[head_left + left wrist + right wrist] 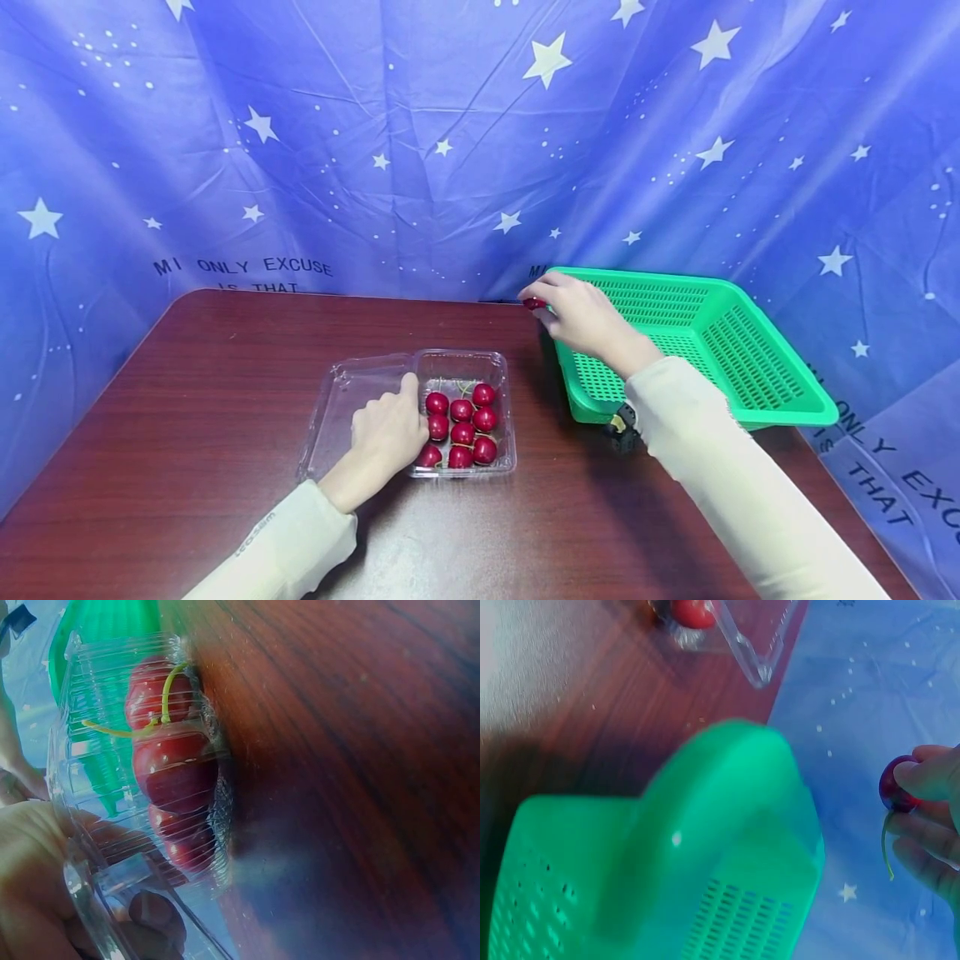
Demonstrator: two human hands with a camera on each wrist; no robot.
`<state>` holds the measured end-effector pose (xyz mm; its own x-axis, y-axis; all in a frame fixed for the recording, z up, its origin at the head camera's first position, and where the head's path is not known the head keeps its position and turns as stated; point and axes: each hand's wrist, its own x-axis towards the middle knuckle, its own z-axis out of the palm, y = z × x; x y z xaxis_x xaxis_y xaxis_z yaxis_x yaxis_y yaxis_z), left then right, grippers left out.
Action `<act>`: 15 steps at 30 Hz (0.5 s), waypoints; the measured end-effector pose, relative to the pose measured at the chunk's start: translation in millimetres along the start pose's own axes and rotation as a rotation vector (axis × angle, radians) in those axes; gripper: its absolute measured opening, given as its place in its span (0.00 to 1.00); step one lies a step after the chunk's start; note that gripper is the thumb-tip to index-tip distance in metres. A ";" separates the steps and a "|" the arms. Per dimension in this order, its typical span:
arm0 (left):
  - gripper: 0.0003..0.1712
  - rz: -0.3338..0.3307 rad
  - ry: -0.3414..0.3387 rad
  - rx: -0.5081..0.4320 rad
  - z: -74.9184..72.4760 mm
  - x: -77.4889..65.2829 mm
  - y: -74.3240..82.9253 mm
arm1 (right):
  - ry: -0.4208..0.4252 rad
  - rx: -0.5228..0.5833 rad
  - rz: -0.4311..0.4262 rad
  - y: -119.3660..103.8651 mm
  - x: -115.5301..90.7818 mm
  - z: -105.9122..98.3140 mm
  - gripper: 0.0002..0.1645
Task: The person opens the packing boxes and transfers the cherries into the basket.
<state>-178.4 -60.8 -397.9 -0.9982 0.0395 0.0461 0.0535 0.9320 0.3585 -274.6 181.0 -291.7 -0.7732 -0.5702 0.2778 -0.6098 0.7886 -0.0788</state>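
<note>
My right hand [577, 312] pinches a dark red cherry [896, 784] between thumb and fingers, its green stem hanging down. That hand is above the left rim of a green plastic basket [783, 367]. On the table to the left stands a clear plastic box [512, 433] with several red cherries [462, 434] inside, some with stems. At the box's left edge, my left hand [387, 425] grips the hinge side, index finger pointing forward. Fingers show through the clear plastic in the left wrist view. The opened lid [337, 400] lies partly beneath this hand.
The brown wooden table [210, 400] carries the box and the basket, which stands at its right side. A blue curtain [420, 167] with white stars hangs behind. Below the basket's near left corner, a small black and yellow object [621, 423] shows beside the right sleeve.
</note>
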 end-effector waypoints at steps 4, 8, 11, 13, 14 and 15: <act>0.13 0.005 0.003 0.004 0.5 0.1 0.0 | -0.004 -0.023 0.043 9.9 -3.3 -3.9 0.15; 0.13 0.004 0.000 0.008 0.5 0.3 0.2 | -0.002 -0.039 0.060 20.4 -7.4 -6.5 0.15; 0.13 0.001 -0.004 0.010 0.0 0.3 0.3 | -0.010 -0.044 0.082 28.2 -11.1 -7.3 0.16; 0.13 0.002 -0.004 0.010 -0.3 0.3 0.3 | -0.025 -0.047 0.104 33.6 -13.9 -7.6 0.16; 0.13 0.004 -0.003 0.010 -0.3 0.3 0.2 | -0.032 -0.048 0.118 36.1 -15.4 -7.7 0.17; 0.13 0.004 -0.003 0.010 -0.4 0.3 0.1 | -0.040 -0.046 0.132 38.7 -16.8 -7.8 0.17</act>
<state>-178.7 -60.8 -397.5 -0.9980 0.0441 0.0448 0.0570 0.9353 0.3491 -283.9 222.9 -291.9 -0.8528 -0.4692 0.2293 -0.4948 0.8664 -0.0674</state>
